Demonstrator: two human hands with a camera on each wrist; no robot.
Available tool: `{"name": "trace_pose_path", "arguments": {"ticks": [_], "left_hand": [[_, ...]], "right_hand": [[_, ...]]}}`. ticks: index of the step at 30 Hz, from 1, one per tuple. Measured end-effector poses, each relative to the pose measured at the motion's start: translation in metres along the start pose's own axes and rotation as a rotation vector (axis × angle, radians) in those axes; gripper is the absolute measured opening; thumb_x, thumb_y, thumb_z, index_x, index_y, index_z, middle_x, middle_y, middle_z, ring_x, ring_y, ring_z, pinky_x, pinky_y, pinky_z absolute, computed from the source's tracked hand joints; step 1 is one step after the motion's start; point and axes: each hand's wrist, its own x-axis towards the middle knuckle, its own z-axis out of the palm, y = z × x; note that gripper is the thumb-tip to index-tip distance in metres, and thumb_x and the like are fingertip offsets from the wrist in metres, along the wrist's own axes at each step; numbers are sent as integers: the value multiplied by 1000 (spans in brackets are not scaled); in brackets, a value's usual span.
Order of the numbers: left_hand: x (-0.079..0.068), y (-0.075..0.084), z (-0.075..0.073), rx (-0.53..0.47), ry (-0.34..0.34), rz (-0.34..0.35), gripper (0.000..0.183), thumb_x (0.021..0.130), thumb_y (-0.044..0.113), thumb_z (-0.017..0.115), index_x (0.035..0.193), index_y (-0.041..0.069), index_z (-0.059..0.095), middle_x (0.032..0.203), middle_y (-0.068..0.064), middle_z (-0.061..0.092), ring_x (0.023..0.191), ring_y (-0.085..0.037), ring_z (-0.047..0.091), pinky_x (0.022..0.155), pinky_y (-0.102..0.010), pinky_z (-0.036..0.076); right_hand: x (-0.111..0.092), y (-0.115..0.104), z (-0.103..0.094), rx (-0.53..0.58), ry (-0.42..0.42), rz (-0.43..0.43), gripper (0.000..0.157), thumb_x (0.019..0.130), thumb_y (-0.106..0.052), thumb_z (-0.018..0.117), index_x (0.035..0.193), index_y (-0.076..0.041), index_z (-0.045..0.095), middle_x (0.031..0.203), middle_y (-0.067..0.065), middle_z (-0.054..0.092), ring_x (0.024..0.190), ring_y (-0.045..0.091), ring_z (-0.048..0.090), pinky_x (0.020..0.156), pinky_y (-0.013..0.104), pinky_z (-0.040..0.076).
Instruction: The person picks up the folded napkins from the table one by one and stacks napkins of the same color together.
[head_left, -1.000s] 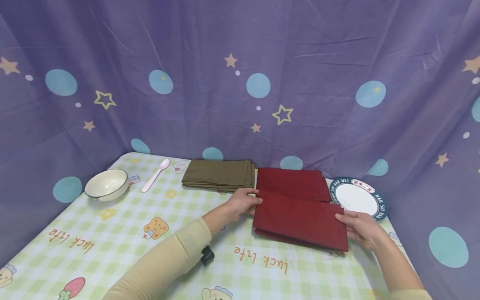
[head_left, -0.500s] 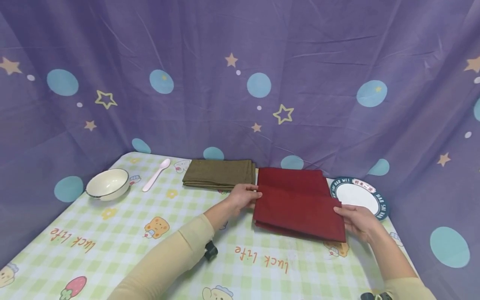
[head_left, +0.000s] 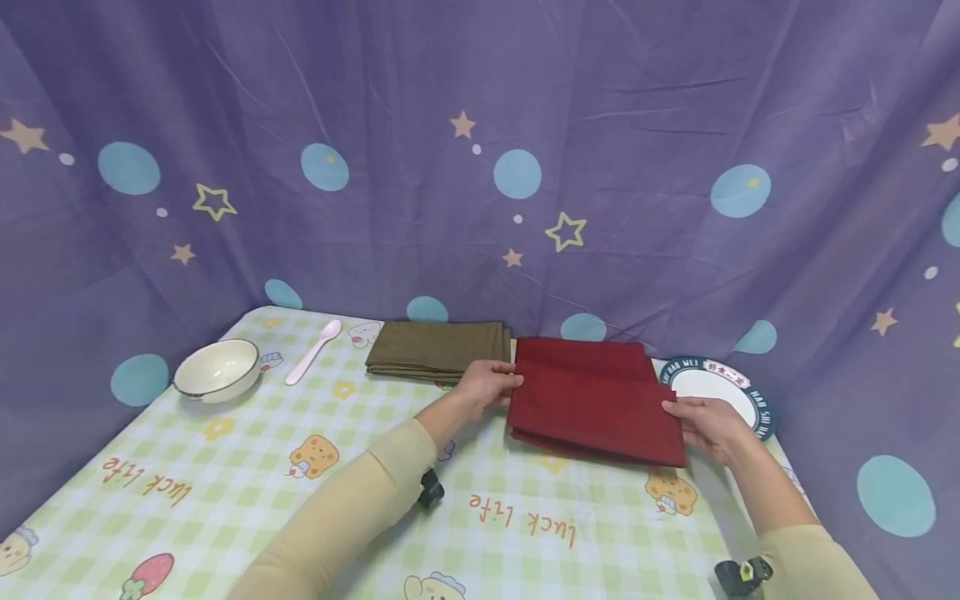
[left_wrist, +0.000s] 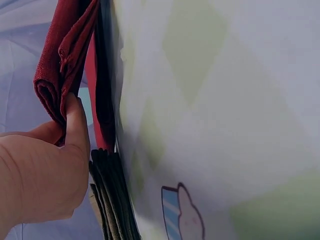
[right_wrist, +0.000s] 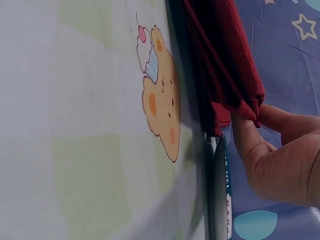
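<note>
A folded red cloth (head_left: 596, 412) is held level just over the table by both hands, its back part overlapping another folded red cloth (head_left: 585, 354) lying behind it. My left hand (head_left: 483, 387) pinches its left edge; in the left wrist view, thumb and fingers clasp the stacked layers (left_wrist: 70, 60). At the opposite edge my right hand (head_left: 708, 423) grips it the same way, and the right wrist view shows the folds (right_wrist: 235, 65) between thumb and fingers. A folded olive-green cloth (head_left: 435, 346) lies left of the red ones.
Right of the cloths sits a white plate (head_left: 763, 408) with a dark green lettered rim, close to my right hand. A pink spoon (head_left: 311, 354) and a cream bowl (head_left: 217, 371) stand at the far left. A purple curtain (head_left: 420, 233) rises behind the checked tablecloth (head_left: 247, 500).
Both hands have moved the held red cloth slightly away from me, toward the back, so its front edge sits farther from the front of the table. Its grip stays the same.
</note>
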Motion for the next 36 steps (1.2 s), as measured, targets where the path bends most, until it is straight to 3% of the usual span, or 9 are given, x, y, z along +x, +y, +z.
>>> {"name": "trace_pose_path", "arguments": {"ticks": [8, 14, 22, 29, 36], "left_hand": [[8, 5, 2, 8, 18, 0, 40, 97, 3, 67, 135, -5, 60, 114, -16, 70, 82, -15, 65, 72, -28, 60], [13, 9, 4, -5, 36, -6, 40, 97, 3, 67, 136, -4, 60, 117, -16, 69, 82, -15, 66, 70, -26, 60], [22, 13, 4, -28, 63, -10, 37, 95, 0, 69, 130, -7, 62, 104, -13, 71, 74, -12, 64, 61, -21, 58], [28, 17, 3, -19, 56, -18, 37, 95, 0, 69, 131, -7, 61, 104, -13, 71, 73, -12, 64, 64, -23, 59], [32, 22, 3, 15, 55, -31, 36, 96, 2, 68, 131, -4, 61, 111, -15, 70, 75, -14, 64, 68, -26, 60]], "right_hand": [[12, 0, -3, -3, -4, -5, 69, 102, -9, 61, 148, 23, 21, 93, -4, 69, 83, 5, 67, 81, 30, 60], [22, -4, -5, 45, 10, -7, 58, 101, -7, 61, 143, 21, 32, 85, -7, 68, 78, 6, 68, 77, 28, 60], [32, -9, -4, 81, 15, -14, 42, 101, -5, 61, 134, 16, 43, 84, -6, 68, 77, 6, 68, 76, 28, 60], [42, -14, -4, 41, 30, -7, 61, 101, -7, 62, 147, 19, 30, 83, -9, 68, 76, 4, 67, 75, 27, 60], [51, -18, -8, -18, 34, -12, 67, 102, -9, 61, 150, 19, 24, 84, -8, 66, 77, 2, 66, 78, 28, 60]]}}
